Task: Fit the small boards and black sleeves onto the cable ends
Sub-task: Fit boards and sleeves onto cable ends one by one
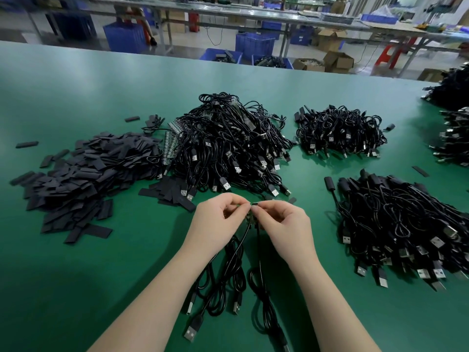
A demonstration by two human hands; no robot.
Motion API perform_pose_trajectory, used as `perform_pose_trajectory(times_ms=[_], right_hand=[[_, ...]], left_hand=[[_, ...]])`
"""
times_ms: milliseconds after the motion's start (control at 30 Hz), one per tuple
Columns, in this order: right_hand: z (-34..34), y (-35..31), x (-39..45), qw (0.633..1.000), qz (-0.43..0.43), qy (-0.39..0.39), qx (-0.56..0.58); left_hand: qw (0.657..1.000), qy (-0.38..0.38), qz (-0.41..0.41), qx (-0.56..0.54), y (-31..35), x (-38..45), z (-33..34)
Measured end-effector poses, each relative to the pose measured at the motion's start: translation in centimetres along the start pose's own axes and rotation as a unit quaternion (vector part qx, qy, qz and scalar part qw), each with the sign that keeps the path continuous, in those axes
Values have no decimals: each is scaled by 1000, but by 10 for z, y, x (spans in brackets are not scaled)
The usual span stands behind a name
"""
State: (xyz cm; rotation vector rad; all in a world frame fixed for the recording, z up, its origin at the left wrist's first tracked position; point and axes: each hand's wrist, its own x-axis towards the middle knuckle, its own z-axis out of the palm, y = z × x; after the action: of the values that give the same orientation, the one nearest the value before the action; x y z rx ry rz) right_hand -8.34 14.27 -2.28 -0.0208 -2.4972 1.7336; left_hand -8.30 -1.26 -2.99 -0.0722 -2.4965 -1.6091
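Left hand (215, 222), right hand (284, 224) pinching one small board (250, 217), two cables (238, 252) dangling

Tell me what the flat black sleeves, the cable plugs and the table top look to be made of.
Black sleeves: matte, thin flattened tubing, probably plastic heat-shrink; no shine. Cable plugs: bright reflective shells, likely metal, on glossy black plastic-looking bodies. Table top: smooth green sheet with soft sheen, perhaps rubber or vinyl matting.
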Motion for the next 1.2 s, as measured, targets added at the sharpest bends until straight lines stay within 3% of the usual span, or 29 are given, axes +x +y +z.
perform_pose_trajectory(times_ms=[200, 300, 433, 700, 900, 1200], right_hand=[[2, -3, 13, 976, 42, -48, -209], [0, -13, 21, 960, 70, -98, -252], [-5, -19, 33, 948, 160, -157, -226], [1, -25, 45, 936, 271, -157, -163], [0, -36, 51, 877, 362, -253, -190], [8, -33, 63, 855, 346, -257, -289]], left_hand=[[975, -17, 54, 215, -4, -1, 5], [958, -33, 69, 277, -4, -1, 4], [957, -28, 60, 282, -3, 0, 6], [942, -20, 77, 327, -2, -3, 7], [926, -26, 94, 365, -2, -4, 7], [920, -48, 97, 377, -3, -3, 8]])
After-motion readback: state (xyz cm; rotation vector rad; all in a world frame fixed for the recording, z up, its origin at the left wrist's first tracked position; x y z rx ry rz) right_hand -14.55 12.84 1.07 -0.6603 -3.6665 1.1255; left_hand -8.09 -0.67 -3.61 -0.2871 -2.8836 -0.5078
